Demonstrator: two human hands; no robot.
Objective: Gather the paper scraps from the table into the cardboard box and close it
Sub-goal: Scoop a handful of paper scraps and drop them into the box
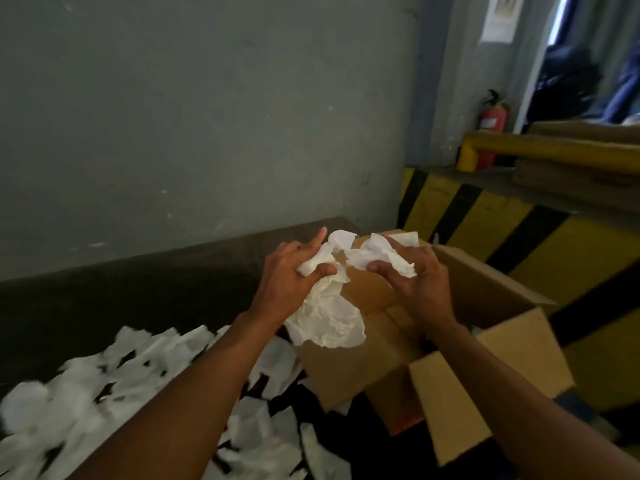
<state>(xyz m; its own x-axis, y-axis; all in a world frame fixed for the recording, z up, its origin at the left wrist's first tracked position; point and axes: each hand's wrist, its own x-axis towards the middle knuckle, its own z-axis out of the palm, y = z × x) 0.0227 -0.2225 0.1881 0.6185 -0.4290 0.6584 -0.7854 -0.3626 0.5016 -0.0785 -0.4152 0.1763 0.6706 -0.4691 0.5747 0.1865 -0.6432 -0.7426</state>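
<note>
Nearest the camera, the dark table (194,271) is seen strewn with loose white scraps (145,368), spread from its near left edge up to the side of the box (346,372); most of the paper is judged not yet gathered. Some of these scraps are blurred, so single pieces cannot be counted.

Further in, the box is stood at the table's right side with its flaps (446,403) folded outward and its mouth open. What already lies inside is hidden.

Above the mouth, a crumpled bundle (325,317) is held between both hands. The left hand (294,275) is closed round its left part, thumb pressed against paper, forefinger stuck out. The right hand (412,275) is pinched on its right part between thumb and fingers. The bulk of the bundle hangs below the hands, over the box's near-left wall.

The step in hand is judged to be the depositing of one load. Next, the bundle would need lowering past the rim and both grips loosening, with care that the hanging part falls inside rather than over the wall.

Beyond, a grey wall (207,116) is seen.
</note>
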